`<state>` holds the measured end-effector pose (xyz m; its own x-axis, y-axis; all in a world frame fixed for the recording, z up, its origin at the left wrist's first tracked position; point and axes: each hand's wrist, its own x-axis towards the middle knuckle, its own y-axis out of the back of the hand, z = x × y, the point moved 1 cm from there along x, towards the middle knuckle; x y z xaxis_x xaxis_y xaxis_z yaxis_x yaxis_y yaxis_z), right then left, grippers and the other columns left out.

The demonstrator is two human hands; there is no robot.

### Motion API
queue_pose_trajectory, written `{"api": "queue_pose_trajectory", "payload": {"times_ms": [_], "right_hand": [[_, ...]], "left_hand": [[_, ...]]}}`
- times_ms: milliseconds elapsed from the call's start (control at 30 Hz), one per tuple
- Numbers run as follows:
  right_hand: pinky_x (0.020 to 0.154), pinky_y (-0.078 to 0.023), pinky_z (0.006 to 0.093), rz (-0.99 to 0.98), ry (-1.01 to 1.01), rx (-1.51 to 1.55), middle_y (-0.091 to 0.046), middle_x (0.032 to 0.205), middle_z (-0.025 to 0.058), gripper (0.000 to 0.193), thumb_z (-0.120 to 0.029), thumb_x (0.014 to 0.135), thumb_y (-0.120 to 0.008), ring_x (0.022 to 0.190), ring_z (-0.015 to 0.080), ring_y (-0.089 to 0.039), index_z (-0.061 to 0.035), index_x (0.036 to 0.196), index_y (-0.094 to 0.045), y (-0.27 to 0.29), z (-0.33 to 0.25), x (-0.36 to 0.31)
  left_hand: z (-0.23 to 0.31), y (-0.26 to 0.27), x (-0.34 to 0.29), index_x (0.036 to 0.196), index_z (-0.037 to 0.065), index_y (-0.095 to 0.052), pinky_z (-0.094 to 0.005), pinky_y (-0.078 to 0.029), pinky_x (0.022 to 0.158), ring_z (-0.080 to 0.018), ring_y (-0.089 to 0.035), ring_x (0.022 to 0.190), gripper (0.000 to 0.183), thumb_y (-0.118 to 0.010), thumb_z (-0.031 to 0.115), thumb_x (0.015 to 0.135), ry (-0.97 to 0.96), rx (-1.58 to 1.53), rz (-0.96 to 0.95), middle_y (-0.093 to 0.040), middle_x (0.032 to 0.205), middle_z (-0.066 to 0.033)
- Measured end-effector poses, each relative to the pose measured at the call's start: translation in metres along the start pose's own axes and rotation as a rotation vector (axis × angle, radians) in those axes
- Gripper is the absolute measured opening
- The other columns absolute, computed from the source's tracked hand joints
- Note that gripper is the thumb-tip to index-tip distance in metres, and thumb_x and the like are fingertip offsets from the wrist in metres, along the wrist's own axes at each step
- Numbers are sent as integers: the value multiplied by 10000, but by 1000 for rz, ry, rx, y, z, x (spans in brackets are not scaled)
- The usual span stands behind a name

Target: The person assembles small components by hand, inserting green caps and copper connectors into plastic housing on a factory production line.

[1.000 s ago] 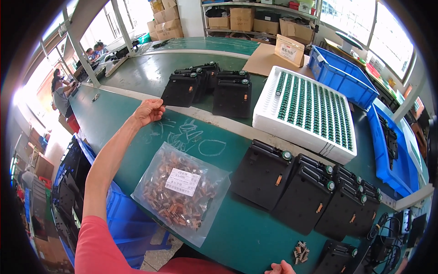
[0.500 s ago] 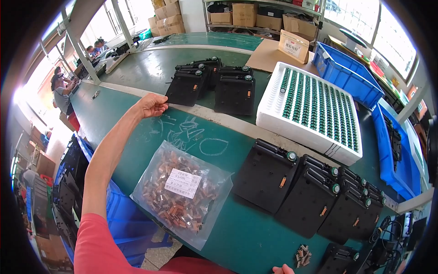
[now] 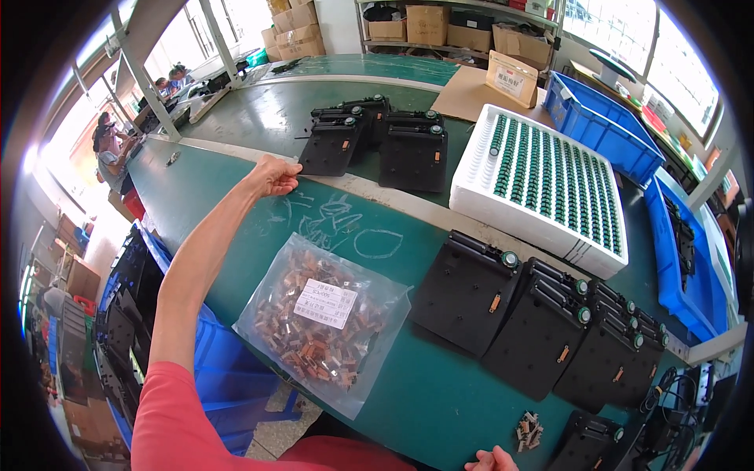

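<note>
My left hand (image 3: 276,174) reaches far out across the green bench, its curled fingers closed at the near left corner of a black plate (image 3: 327,151). That plate carries a black cylinder along its far edge, a round green-rimmed part and a small copper-coloured clip. Behind and beside it lie similar assemblies, one being the black plate (image 3: 412,161) to its right. Only part of my right hand (image 3: 492,459) shows at the lower edge, fingers slightly apart with nothing visible in them. It is nearest to a small pile of metal clips (image 3: 529,432).
A clear bag of copper-coloured clips (image 3: 314,337) lies mid-bench. Several overlapping black plate assemblies (image 3: 463,294) sit at right. Beyond them stand a white foam tray (image 3: 542,239) of green-rimmed round parts and blue crates (image 3: 605,122). Cables (image 3: 667,392) lie at the right edge. People (image 3: 114,153) sit far left.
The whole view has shifted slightly. My left hand remains at the plate's corner, now closer against it. My right hand shows a little more at the lower edge.
</note>
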<state>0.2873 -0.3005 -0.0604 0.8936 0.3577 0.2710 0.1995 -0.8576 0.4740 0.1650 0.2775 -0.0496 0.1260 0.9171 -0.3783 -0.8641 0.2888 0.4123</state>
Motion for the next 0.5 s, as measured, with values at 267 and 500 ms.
{"api": "queue_pose_trajectory", "payload": {"times_ms": [267,500], "right_hand": [[546,-500,251,-3,-70,70,-698,823,117,144,-31,913,-609,630,137,-624,5,1040,-669,-6,2,-7],[500,-489,270,99,59,5,-691,789,127,188,-148,935,-633,598,160,-612,28,985,-674,-5,0,-3]], "left_hand": [[-10,21,-9,747,-6,-643,-269,-521,424,-150,-602,478,201,-721,155,840,-137,66,21,-635,635,-90],[7,79,-160,815,36,-678,-251,-525,580,-88,-631,652,200,-700,231,855,-470,309,142,-679,766,-48]]}}
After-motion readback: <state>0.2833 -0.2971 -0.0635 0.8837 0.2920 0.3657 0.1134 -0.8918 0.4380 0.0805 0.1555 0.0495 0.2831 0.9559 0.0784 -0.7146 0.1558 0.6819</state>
